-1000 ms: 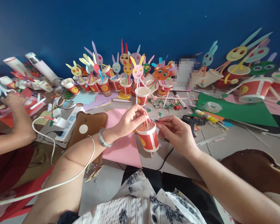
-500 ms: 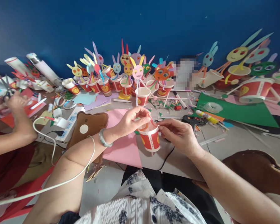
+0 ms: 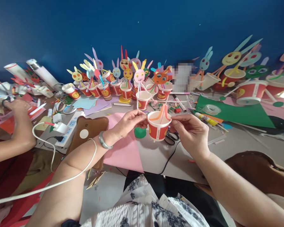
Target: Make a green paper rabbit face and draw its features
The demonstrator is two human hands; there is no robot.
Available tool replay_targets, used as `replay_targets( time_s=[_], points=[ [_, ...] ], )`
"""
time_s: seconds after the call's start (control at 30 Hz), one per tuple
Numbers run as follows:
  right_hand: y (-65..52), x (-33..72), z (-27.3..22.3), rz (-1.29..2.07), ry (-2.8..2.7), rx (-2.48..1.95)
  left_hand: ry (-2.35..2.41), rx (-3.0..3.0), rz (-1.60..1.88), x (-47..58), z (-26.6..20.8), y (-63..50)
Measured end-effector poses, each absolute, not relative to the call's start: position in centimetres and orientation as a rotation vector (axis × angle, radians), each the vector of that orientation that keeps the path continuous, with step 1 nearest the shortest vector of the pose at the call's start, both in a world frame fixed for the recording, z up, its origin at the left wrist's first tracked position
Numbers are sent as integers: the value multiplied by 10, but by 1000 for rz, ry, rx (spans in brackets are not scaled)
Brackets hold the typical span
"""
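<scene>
At the left side of the upright paper cup [image 3: 159, 132], the left hand [image 3: 130, 122] pinches near its rim; orange stems [image 3: 165, 110] rise from the cup's mouth; at its right side the right hand [image 3: 192, 130] pinches likewise, holding it between them, neither nearer.

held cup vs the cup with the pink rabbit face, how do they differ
The held cup is between the left hand and right hand; the rabbit cup stands on the table with no hand on it. Orange strips rise from the held cup, while a pink face with yellow ears shows above the rabbit cup. Both are red outside and white inside.
</scene>
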State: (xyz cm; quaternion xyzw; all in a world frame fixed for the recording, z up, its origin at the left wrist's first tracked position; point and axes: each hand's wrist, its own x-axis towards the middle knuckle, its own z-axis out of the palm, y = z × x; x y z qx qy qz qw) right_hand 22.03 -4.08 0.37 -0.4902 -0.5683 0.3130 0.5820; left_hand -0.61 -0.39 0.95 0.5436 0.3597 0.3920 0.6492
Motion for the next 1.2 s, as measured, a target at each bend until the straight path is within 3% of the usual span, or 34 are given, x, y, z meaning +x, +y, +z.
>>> replay_targets(
  time_s=[0.8,1.2],
  points=[
    [-34,219,-2,815,-1417,-1209,652,1337,1179,-5,10,-14],
    [-40,218,-1,811,-1455,-1183,647,1432,1077,-7,11,-16]
  ],
)
